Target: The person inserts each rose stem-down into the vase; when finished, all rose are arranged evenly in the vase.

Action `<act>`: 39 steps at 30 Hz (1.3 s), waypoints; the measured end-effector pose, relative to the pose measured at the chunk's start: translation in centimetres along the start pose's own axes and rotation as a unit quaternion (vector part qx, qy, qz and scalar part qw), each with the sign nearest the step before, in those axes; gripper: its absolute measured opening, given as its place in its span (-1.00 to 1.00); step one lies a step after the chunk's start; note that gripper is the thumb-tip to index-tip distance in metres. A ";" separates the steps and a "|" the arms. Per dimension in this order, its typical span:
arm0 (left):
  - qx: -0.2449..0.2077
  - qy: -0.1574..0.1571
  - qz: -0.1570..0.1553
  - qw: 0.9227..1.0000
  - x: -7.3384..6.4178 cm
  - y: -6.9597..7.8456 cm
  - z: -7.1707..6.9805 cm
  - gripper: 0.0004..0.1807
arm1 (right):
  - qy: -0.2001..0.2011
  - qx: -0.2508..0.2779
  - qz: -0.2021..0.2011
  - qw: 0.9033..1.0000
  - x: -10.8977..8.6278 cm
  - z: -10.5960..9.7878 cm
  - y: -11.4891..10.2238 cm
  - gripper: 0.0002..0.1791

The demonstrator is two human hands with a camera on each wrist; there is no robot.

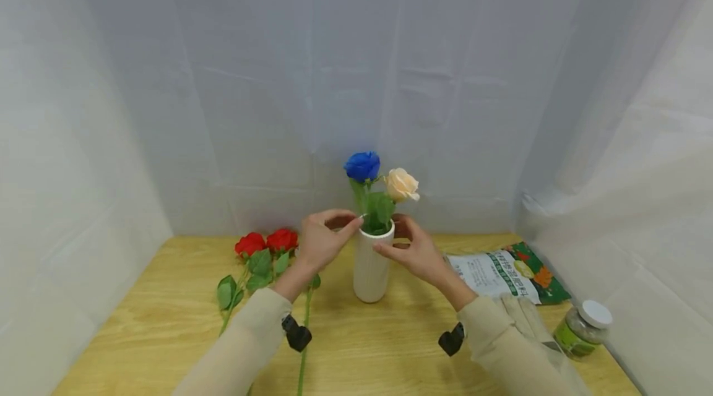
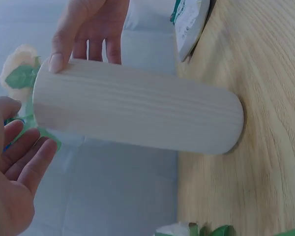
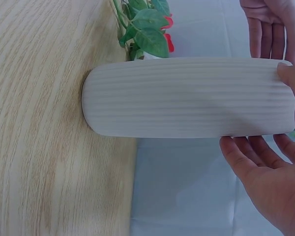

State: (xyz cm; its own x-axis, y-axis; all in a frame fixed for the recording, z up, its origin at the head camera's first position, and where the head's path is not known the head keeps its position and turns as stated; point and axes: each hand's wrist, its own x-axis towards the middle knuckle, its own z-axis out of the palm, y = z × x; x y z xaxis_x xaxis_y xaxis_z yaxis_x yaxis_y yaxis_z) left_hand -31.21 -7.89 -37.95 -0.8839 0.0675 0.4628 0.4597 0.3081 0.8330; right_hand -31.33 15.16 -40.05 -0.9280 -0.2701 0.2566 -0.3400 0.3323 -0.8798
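Observation:
A white ribbed vase (image 1: 371,269) stands upright on the wooden table, holding a blue rose (image 1: 362,166) and a cream rose (image 1: 401,184) with green leaves. My left hand (image 1: 325,236) is at the left of the rim, thumb and index finger pinching at the greenery under the blue bloom; the exact part pinched is hidden. In the left wrist view the other fingers of this left hand (image 2: 17,167) spread loosely beside the vase mouth. My right hand (image 1: 416,250) holds the vase near its top, thumb on the near side and fingers along the right side.
Two red roses (image 1: 282,239) lie at the left, their stems running toward the near edge. At the right are a fertilizer bag (image 1: 496,273), light-coloured gloves (image 1: 520,315) and a lidded jar (image 1: 583,329). White sheeting (image 1: 356,74) encloses the table's back and sides.

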 end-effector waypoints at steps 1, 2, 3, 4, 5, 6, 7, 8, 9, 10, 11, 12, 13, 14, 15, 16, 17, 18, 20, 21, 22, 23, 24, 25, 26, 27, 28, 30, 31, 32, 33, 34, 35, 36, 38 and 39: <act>0.001 0.002 0.003 1.000 0.0 -0.2 -0.3 -0.77 | 0.001 0.000 -0.001 1.000 0.0 0.0 0.0 -0.23; -0.001 0.001 0.003 1.000 -0.1 -0.4 -0.6 -0.77 | 0.001 0.000 -0.001 1.000 0.0 0.0 -0.1 -0.22; -0.004 0.000 0.000 1.000 -0.1 -0.6 -0.9 -0.76 | 0.002 0.001 0.000 1.000 0.1 0.0 -0.1 -0.22; -0.006 -0.001 -0.006 1.000 -0.2 -0.8 -1.3 -0.75 | 0.003 0.001 0.001 1.000 0.1 0.0 -0.1 -0.22; -0.005 0.000 -0.010 1.000 -0.3 -1.1 -1.7 -0.73 | 0.004 0.001 0.002 1.000 0.1 0.0 -0.1 -0.21; -0.003 0.000 -0.016 1.000 -0.4 -1.4 -2.1 -0.71 | 0.004 0.001 0.003 1.000 0.1 0.0 -0.1 -0.21; -0.002 -0.002 -0.022 1.000 -0.6 -1.7 -2.6 -0.70 | 0.004 0.000 0.005 1.000 0.1 0.0 -0.1 -0.21; 0.001 -0.005 -0.031 1.000 -0.8 -2.0 -3.1 -0.68 | 0.003 -0.001 0.007 1.000 0.1 0.0 -0.1 -0.21; 0.006 -0.007 -0.036 0.999 -0.9 -2.3 -3.7 -0.66 | 0.003 0.000 0.009 1.000 0.0 0.0 -0.1 -0.21; 0.011 -0.008 -0.040 0.999 -1.1 -2.7 -4.3 -0.65 | 0.002 -0.001 0.010 1.000 0.0 0.0 -0.1 -0.21; 0.017 -0.010 -0.047 0.999 -1.3 -3.0 -5.0 -0.63 | 0.001 -0.001 0.011 1.000 0.0 0.0 -0.2 -0.21; 0.019 -0.011 -0.054 0.998 -1.6 -3.4 -5.6 -0.62 | 0.000 -0.001 0.012 1.000 0.0 0.0 -0.2 -0.20; 0.023 -0.010 -0.060 0.998 -1.8 -3.8 -6.2 -0.61 | 0.000 -0.001 0.012 1.000 0.0 0.0 -0.2 -0.20; 0.027 -0.009 -0.065 0.997 -2.0 -4.2 -6.8 -0.59 | 0.000 0.000 0.013 1.000 0.0 0.0 -0.2 -0.20; 0.028 -0.007 -0.070 0.997 -2.3 -4.5 -7.4 -0.58 | 0.000 0.000 0.014 1.000 0.0 0.0 -0.2 -0.20; 0.027 -0.005 -0.078 0.997 -2.5 -4.9 -7.9 -0.57 | 0.000 -0.002 0.014 1.000 0.0 0.0 -0.2 -0.21; 0.020 -0.005 -0.085 0.996 -2.8 -5.2 -8.4 -0.57 | 0.001 -0.002 0.016 1.000 0.0 0.0 -0.2 -0.21; 0.014 -0.004 -0.093 0.996 -3.0 -5.5 -8.9 -0.56 | 0.002 -0.003 0.018 1.000 0.0 0.0 -0.2 -0.21; 0.005 -0.004 -0.107 0.994 -3.5 -6.1 -9.9 -0.55 | 0.002 -0.005 0.022 1.000 0.0 -0.1 -0.2 -0.20; 0.001 -0.006 -0.112 0.994 -3.8 -6.2 -10.4 -0.54 | 0.002 -0.006 0.025 1.000 0.0 -0.1 -0.2 -0.20; -0.001 -0.008 -0.118 0.993 -4.1 -6.4 -10.9 -0.53 | 0.002 -0.007 0.027 1.000 0.0 -0.2 -0.2 -0.20; 0.000 -0.009 -0.122 0.993 -4.3 -6.6 -11.4 -0.52 | 0.001 -0.007 0.028 1.000 0.0 -0.2 -0.3 -0.19; 0.009 -0.009 -0.125 0.992 -4.6 -6.7 -11.8 -0.51 | 0.001 -0.007 0.029 1.000 0.0 -0.2 -0.3 -0.19; 0.015 -0.011 -0.127 0.992 -4.8 -6.9 -12.3 -0.49 | 0.000 -0.006 0.029 1.000 0.0 -0.2 -0.3 -0.19; 0.019 -0.011 -0.129 0.991 -5.1 -7.0 -12.8 -0.48 | 0.000 -0.005 0.028 1.000 0.1 -0.2 -0.3 -0.19; 0.030 -0.012 -0.130 0.991 -5.4 -7.2 -13.2 -0.47 | -0.001 -0.005 0.026 1.000 0.1 -0.2 -0.3 -0.19; 0.039 -0.013 -0.132 0.990 -5.7 -7.4 -13.6 -0.46 | -0.001 -0.005 0.025 1.000 0.1 -0.1 -0.4 -0.20; 0.052 -0.014 -0.135 0.989 -6.2 -7.9 -14.4 -0.45 | -0.002 -0.002 0.023 1.000 0.1 -0.1 -0.4 -0.20; 0.050 -0.016 -0.138 0.989 -6.5 -8.2 -14.8 -0.45 | -0.003 -0.003 0.022 1.000 0.1 -0.1 -0.3 -0.20; 0.049 -0.017 -0.142 0.989 -6.8 -8.5 -15.1 -0.45 | -0.003 -0.004 0.022 1.000 0.1 -0.1 -0.3 -0.20; 0.050 -0.017 -0.145 0.988 -7.1 -8.7 -15.5 -0.45 | -0.004 -0.004 0.022 1.000 0.1 -0.1 -0.3 -0.20; 0.046 -0.017 -0.149 0.988 -7.4 -9.0 -15.7 -0.45 | -0.004 -0.003 0.024 1.000 0.1 -0.1 -0.3 -0.20; 0.045 -0.015 -0.154 0.987 -7.6 -9.2 -16.0 -0.45 | -0.004 -0.003 0.024 1.000 0.1 -0.1 -0.3 -0.20; 0.045 -0.014 -0.158 0.986 -7.9 -9.4 -16.2 -0.45 | -0.005 -0.003 0.024 1.000 0.2 0.0 -0.3 -0.20; 0.046 -0.009 -0.162 0.986 -8.4 -9.9 -16.6 -0.45 | -0.005 -0.006 0.025 1.000 0.2 0.0 -0.3 -0.20; 0.049 -0.006 -0.163 0.985 -8.6 -10.2 -16.8 -0.44 | -0.004 -0.007 0.026 1.000 0.2 0.0 -0.3 -0.20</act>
State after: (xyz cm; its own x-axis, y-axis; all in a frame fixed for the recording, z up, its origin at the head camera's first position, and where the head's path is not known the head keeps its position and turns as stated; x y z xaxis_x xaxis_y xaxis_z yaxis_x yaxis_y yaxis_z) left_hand -26.80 -27.58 -45.30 -0.9846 -0.0383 0.1708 0.1409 0.4052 0.9033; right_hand -31.42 14.98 -39.72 -0.9431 -0.2594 0.2082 -0.2941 0.3579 -0.8862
